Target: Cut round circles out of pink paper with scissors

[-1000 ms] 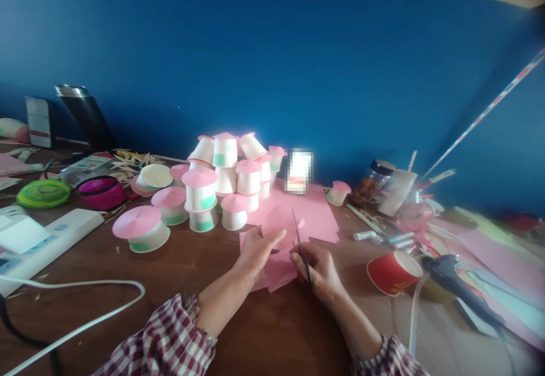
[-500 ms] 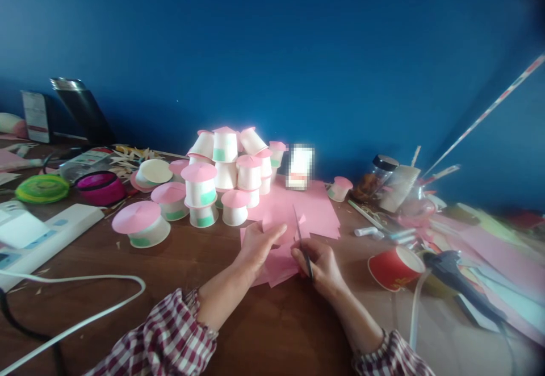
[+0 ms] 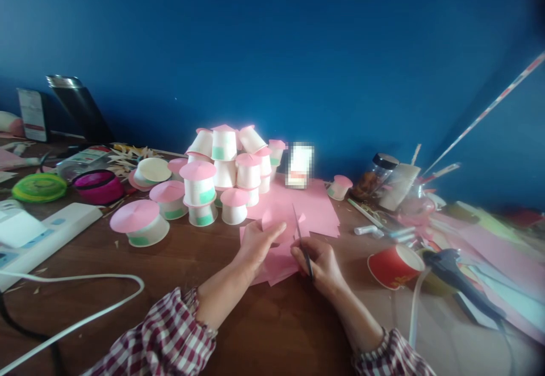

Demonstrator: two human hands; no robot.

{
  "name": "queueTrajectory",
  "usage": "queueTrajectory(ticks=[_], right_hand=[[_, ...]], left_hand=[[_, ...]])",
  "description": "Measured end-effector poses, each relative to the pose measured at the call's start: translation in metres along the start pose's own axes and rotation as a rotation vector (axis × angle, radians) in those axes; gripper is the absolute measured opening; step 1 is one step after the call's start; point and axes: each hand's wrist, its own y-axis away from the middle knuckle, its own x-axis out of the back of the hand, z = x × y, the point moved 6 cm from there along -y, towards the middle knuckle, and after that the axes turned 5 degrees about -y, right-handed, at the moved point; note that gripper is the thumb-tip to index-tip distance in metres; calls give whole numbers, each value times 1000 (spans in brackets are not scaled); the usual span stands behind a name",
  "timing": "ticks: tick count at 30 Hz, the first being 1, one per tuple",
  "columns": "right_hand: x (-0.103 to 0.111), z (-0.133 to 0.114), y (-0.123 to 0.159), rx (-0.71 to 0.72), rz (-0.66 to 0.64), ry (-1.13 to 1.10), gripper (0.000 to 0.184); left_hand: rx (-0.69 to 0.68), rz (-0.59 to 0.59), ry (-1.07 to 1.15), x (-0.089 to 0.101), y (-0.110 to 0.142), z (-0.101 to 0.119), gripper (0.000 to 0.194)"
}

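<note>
My left hand (image 3: pixel 258 243) pinches a piece of pink paper (image 3: pixel 279 217), its thumb lying on top. Closed round a pair of scissors (image 3: pixel 297 225) is my right hand (image 3: pixel 318 263), with the blades pointing away from me at the paper's right edge. A small cut flap of pink stands by the blades. Beneath both hands lie loose pink sheets (image 3: pixel 281 262), and a larger pink stack (image 3: pixel 321 208) lies behind. To the left rise stacked white paper cups (image 3: pixel 225 174) with pink cone tops and green patches.
On the right are a red paper cup (image 3: pixel 394 268), a dark glue gun (image 3: pixel 462 279) and a lidded jar (image 3: pixel 378 174). A white power strip (image 3: pixel 63 222) and cable lie left. A lit, blurred phone (image 3: pixel 300 164) leans near the blue wall.
The view has shifted very slightly. Both hands, the pink paper and the scissors hold nearly the same position.
</note>
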Motion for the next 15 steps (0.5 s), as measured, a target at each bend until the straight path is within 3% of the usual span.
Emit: queueTrajectory(ticks=[15], right_hand=[[0, -1, 0, -13, 4, 28, 16]], left_hand=[[4, 1, 13, 1, -1, -1, 31]])
